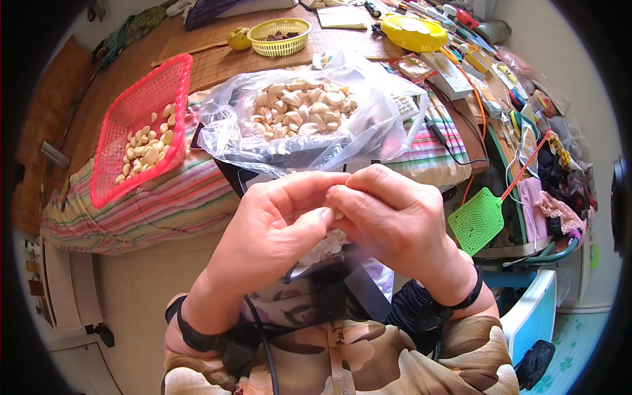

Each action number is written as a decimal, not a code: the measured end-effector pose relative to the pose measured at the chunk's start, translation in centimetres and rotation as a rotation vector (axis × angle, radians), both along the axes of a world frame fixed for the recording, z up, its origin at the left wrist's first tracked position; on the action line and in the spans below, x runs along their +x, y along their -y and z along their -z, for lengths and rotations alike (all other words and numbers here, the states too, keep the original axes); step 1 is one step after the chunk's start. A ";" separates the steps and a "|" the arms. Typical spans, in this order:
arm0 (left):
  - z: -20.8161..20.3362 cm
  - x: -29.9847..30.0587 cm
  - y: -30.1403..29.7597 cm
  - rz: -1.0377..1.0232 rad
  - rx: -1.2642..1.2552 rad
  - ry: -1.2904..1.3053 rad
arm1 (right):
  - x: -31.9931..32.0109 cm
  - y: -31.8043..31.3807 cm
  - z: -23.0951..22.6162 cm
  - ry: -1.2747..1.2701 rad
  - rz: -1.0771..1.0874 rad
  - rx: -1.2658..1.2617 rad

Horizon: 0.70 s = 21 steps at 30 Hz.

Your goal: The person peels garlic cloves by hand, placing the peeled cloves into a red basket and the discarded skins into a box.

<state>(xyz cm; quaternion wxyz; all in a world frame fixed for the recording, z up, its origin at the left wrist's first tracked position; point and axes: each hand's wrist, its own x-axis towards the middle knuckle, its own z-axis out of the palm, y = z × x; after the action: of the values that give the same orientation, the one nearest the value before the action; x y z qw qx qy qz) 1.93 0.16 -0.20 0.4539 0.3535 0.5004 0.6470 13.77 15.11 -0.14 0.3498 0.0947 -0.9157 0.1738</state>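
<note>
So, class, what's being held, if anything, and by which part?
Probably a garlic clove, pinched in the fingers of the left hand and right hand; they hide too much to tell which part.

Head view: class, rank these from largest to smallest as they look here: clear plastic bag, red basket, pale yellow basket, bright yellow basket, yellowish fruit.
1. Clear plastic bag
2. Red basket
3. Pale yellow basket and bright yellow basket: too alike to rank
4. Yellowish fruit

Pale garlic clove, mostly hidden; unpeeled cloves heaped beyond it
</note>
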 end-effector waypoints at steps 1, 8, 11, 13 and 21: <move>-0.1 0.0 0.0 0.000 -0.007 -0.014 | 0.0 0.1 0.0 0.006 0.027 -0.006; -0.6 0.1 0.1 0.017 -0.004 0.084 | 0.1 0.0 0.2 0.008 -0.006 -0.041; -0.7 -0.1 0.0 0.035 -0.009 0.048 | 0.1 0.0 0.1 0.019 -0.004 -0.044; -0.3 -0.4 0.4 0.004 -0.040 0.105 | -0.3 0.1 0.3 -0.026 -0.041 -0.144; -0.3 -0.1 0.0 0.013 0.009 0.016 | -0.4 -0.1 0.2 -0.058 -0.001 -0.150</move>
<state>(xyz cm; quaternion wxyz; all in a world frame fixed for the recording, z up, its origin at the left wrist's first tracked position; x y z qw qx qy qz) 1.80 0.12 0.08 0.4605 0.3535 0.4917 0.6490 13.41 15.17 -0.31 0.3821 0.0737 -0.8895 0.2394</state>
